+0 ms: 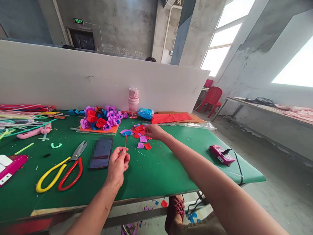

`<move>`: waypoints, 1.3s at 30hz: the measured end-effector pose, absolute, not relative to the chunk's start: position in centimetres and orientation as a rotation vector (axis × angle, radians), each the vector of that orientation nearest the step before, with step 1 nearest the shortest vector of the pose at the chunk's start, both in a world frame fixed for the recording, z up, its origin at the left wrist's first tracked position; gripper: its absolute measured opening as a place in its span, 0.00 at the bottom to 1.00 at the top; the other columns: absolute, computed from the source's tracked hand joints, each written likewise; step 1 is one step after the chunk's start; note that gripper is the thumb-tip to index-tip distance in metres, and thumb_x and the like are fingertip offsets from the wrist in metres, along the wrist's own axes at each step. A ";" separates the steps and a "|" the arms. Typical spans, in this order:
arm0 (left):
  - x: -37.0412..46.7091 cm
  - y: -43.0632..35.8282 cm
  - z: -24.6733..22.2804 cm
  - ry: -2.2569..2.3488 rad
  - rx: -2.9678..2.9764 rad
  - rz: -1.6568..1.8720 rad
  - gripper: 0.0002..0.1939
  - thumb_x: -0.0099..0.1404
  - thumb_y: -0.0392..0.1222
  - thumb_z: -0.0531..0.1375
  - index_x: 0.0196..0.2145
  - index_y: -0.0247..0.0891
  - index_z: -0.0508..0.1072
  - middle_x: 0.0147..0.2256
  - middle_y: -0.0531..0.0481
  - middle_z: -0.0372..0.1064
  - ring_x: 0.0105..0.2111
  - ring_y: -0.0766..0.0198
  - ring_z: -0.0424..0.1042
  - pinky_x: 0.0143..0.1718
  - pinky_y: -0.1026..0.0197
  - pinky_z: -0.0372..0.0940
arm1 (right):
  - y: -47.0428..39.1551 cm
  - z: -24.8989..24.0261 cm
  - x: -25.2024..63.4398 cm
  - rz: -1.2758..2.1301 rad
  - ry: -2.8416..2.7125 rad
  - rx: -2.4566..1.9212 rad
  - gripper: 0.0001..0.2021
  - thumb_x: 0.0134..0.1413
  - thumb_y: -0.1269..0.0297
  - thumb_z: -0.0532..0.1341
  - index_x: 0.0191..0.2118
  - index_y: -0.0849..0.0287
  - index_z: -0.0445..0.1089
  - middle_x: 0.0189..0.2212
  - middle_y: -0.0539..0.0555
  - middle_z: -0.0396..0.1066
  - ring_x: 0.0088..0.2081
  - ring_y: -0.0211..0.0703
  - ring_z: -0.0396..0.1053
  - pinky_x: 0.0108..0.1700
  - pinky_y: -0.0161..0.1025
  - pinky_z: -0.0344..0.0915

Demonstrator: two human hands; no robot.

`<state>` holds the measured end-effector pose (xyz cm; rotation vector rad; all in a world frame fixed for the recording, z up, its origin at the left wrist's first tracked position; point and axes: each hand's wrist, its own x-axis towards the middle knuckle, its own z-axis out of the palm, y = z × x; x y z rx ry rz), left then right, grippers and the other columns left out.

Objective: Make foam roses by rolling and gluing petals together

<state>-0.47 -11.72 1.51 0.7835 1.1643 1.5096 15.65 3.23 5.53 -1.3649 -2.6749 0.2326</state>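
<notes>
The left hand (118,165) has its thumb and forefinger pressed together, pinching the lower end of a slim red piece (126,141) that stands almost upright above the fingertips; its other fingers curl loosely in toward the palm. The left forearm (94,208) rises from below the near edge of the green desk (171,175), with the back of the wrist turned up and the hand over the surface, just right of a dark phone (102,153). The right hand (156,132) reaches farther toward the far edge, its fingers bent down at the right side of a scattered pile of red, purple and blue petals (138,130); they seem to touch the pile, but at this size I cannot tell whether they grasp a petal. The right forearm (199,167) slants in over the near edge from the right, stretched nearly straight. The red piece is a little nearer to the near edge than the pile. Near the far edge sits a bunch of paper flowers (105,117), left of a pink bottle (133,103). Scissors (75,156) with one yellow and one red handle lie left of the phone, handles toward the near edge, and a pink power strip (221,155) lies toward the right corner.
</notes>
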 end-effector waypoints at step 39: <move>-0.1 -12.2 1.9 1.315 1.053 1.362 0.20 0.52 0.56 0.62 0.32 0.36 0.68 0.16 0.61 0.52 0.16 0.74 0.46 0.17 0.70 0.41 | -6.4 2.0 15.1 1.589 -1.416 -0.976 0.15 0.40 0.59 0.66 0.35 0.61 0.69 0.26 0.48 0.69 0.18 0.28 0.57 0.20 0.29 0.58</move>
